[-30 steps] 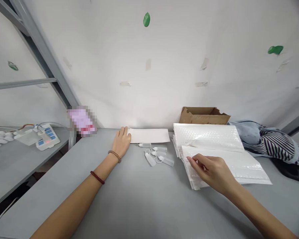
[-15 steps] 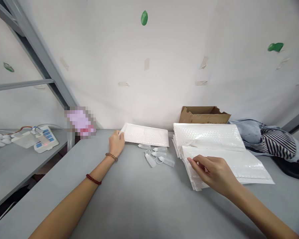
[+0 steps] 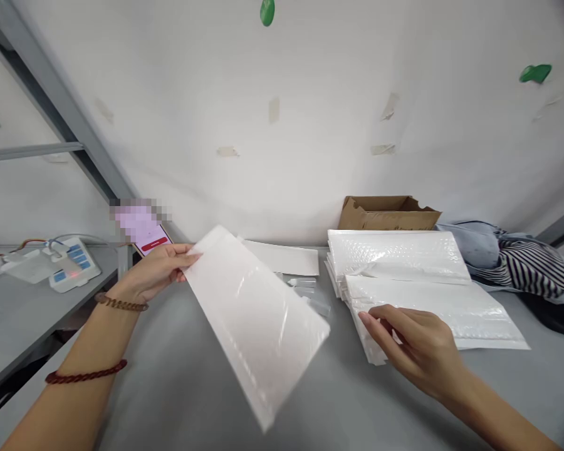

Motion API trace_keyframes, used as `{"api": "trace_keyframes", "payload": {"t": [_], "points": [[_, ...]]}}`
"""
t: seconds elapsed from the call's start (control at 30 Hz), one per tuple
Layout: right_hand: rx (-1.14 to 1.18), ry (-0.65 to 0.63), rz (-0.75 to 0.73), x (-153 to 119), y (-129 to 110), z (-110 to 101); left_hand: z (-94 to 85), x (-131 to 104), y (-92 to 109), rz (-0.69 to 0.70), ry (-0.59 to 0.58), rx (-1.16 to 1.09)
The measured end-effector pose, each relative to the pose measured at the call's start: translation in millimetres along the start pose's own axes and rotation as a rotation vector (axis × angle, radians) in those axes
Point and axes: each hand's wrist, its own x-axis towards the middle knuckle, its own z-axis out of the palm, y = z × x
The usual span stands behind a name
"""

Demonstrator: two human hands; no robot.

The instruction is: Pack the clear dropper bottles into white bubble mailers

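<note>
My left hand (image 3: 167,269) pinches one corner of a white bubble mailer (image 3: 258,326), lifted and tilted above the grey table. Behind it, another white mailer (image 3: 291,258) lies by the wall. Several small translucent plastic bottles (image 3: 317,305) with white tips are partly covered by the lifted mailer. My right hand (image 3: 416,347) is over the front of a stack of white bubble mailers (image 3: 404,257), its fingers curled and the thumb close to the forefinger. Whatever may be between those fingertips is hidden or too small to name.
At the back stands an open cardboard box (image 3: 390,216). Denim and striped cloth (image 3: 529,269) lies at the right. A phone (image 3: 145,228) leans near the left frame post. On the side table (image 3: 9,326) is a white device with blue keys (image 3: 78,266).
My left hand has drawn a mailer off the one by the wall, moving it left and toward me, and it now hangs over the bottles. My right hand has barely moved.
</note>
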Motion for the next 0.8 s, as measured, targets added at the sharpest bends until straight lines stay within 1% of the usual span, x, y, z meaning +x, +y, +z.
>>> {"api": "trace_keyframes", "payload": {"t": [0.07, 0.13, 0.17, 0.23, 0.3, 0.33, 0.37, 0.4, 0.43, 0.47, 0.53, 0.6, 0.63, 0.7, 0.8], "points": [[0.099, -0.041, 0.087, 0.5, -8.9, -1.7, 5.5, -8.9, 1.4, -0.074, -0.166, 0.031], [0.186, -0.106, 0.178, -1.0, -18.7, -3.9, 17.1, -20.8, 3.1, -0.121, -0.301, 0.079], [0.205, -0.143, 0.202, -2.8, -23.6, -5.0, 24.2, -27.8, 3.8, -0.14, -0.36, 0.094], [0.185, -0.232, 0.183, -9.2, -33.1, -5.4, 39.7, -42.1, 3.9, -0.191, -0.463, 0.104], [0.151, -0.362, 0.128, -19.4, -41.5, -1.6, 56.6, -54.5, 1.6, -0.263, -0.538, 0.1], [0.154, -0.422, 0.075, -25.8, -45.4, 2.3, 65.7, -59.4, -0.4, -0.293, -0.562, 0.101], [0.152, -0.447, 0.013, -32.8, -49.1, 7.6, 75.4, -63.4, -2.9, -0.318, -0.579, 0.109], [0.128, -0.489, -0.015, -40.2, -52.8, 13.8, 85.6, -66.6, -5.7, -0.338, -0.597, 0.119], [0.089, -0.486, -0.045, -47.6, -56.6, 20.7, 96.0, -69.3, -8.6, -0.35, -0.606, 0.127], [0.029, -0.482, -0.024, -54.8, -60.3, 27.6, 106.4, -71.7, -11.7, -0.374, -0.639, 0.134], [-0.1, -0.467, 0.008, -67.5, -66.6, 39.7, 125.1, -76.3, -17.8, -0.415, -0.73, 0.14], [-0.22, -0.464, 0.014, -76.5, -69.0, 47.4, 138.3, -80.6, -23.0, -0.43, -0.838, 0.103], [-0.26, -0.467, 0.005, -79.5, -68.2, 49.4, 142.1, -82.4, -24.9, -0.423, -0.887, 0.074], [-0.275, -0.482, -0.055, -82.2, -62.7, 50.4, 143.9, -84.3, -26.5, -0.406, -0.967, 0.039], [-0.201, -0.504, -0.145, -77.9, -51.1, 47.1, 136.7, -83.0, -23.7, -0.389, -1.014, 0.152]]}}
